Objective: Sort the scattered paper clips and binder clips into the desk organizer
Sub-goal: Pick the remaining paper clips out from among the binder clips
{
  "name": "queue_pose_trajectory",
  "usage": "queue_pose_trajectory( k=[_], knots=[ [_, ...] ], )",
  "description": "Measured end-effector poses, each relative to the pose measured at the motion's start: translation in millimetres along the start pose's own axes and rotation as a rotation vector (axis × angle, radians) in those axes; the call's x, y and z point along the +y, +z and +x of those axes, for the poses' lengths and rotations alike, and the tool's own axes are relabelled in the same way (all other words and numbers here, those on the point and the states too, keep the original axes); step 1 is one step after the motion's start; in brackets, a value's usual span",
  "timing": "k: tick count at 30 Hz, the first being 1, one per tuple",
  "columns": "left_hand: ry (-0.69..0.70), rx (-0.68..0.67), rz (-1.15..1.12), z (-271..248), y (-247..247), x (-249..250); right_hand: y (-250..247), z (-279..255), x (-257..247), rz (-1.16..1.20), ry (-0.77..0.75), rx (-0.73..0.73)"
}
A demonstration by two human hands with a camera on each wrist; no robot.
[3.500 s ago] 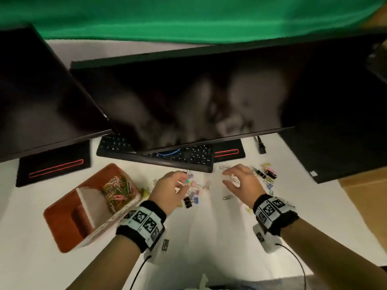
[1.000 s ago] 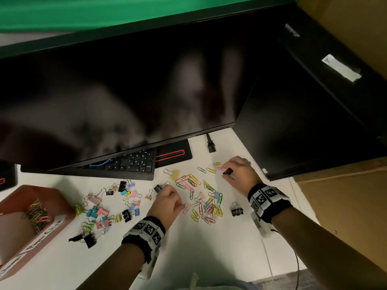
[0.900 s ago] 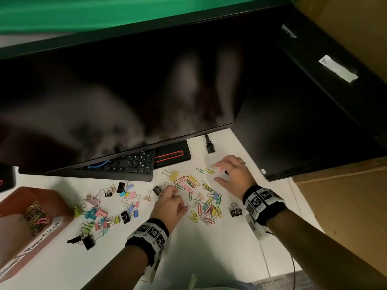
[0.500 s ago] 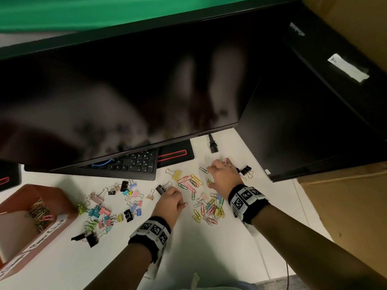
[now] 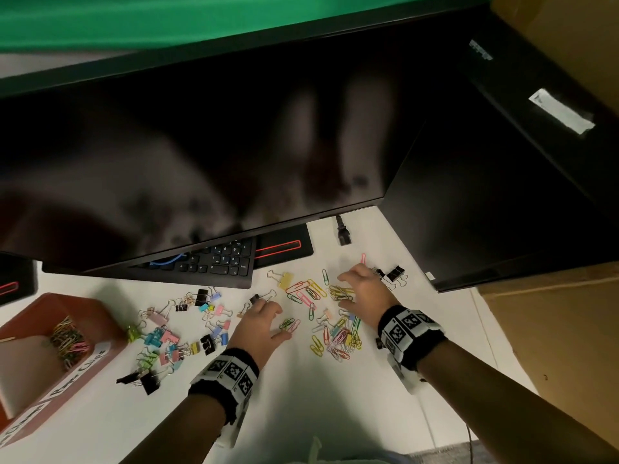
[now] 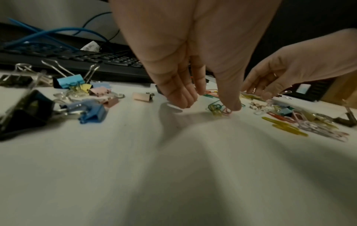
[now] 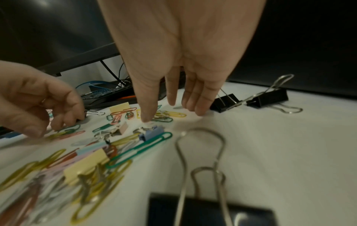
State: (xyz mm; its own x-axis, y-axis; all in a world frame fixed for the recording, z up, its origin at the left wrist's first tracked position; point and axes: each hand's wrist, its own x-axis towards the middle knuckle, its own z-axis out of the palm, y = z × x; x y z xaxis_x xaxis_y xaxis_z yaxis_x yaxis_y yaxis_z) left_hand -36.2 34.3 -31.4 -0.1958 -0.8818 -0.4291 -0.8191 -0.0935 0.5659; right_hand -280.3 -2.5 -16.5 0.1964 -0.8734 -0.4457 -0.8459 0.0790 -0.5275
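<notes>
Coloured paper clips (image 5: 338, 336) lie scattered on the white desk, with a cluster of coloured binder clips (image 5: 174, 336) to their left. My left hand (image 5: 278, 318) points its straight fingers down onto the desk, and its thumb presses a small bunch of paper clips (image 6: 218, 107). My right hand (image 5: 345, 293) reaches down over yellow paper clips (image 7: 168, 115), its fingertips touching the desk. Neither hand holds anything. Two black binder clips (image 5: 395, 272) lie just right of the right hand. The red-brown organizer (image 5: 87, 309) at far left holds paper clips (image 5: 68, 339) in one compartment.
A black keyboard (image 5: 214, 262) and a large dark monitor (image 5: 201, 145) stand behind the clips. A loose power plug (image 5: 343, 236) lies at the back. A second dark screen (image 5: 485, 212) and a cardboard box (image 5: 552, 346) bound the right side. A large black binder clip (image 7: 208, 209) lies under the right wrist.
My right hand has let go of a black binder clip at the right and moved left over the paper clips. My left hand has spread its fingers onto the desk.
</notes>
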Motion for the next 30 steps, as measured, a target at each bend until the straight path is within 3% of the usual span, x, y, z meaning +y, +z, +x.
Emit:
queue_pose_trajectory(
  k=[3, 13, 22, 30],
  knots=[
    [-0.023, -0.013, 0.026, -2.7, 5.6, 3.5, 2.8, -2.0, 1.1, -0.019, 0.071, -0.006],
    [-0.056, 0.057, -0.014, 11.2, 16.2, 14.6, 2.8, 14.3, -13.1, -0.030, 0.055, -0.057],
    [0.109, 0.045, 0.079, 11.6, 18.9, 9.9, 4.0, 16.9, -15.5, -0.056, 0.037, -0.065],
    [0.093, -0.035, 0.127, 12.5, 15.7, 7.9, 3.7, 18.0, -16.9, -0.035, 0.066, -0.097]
  ],
)
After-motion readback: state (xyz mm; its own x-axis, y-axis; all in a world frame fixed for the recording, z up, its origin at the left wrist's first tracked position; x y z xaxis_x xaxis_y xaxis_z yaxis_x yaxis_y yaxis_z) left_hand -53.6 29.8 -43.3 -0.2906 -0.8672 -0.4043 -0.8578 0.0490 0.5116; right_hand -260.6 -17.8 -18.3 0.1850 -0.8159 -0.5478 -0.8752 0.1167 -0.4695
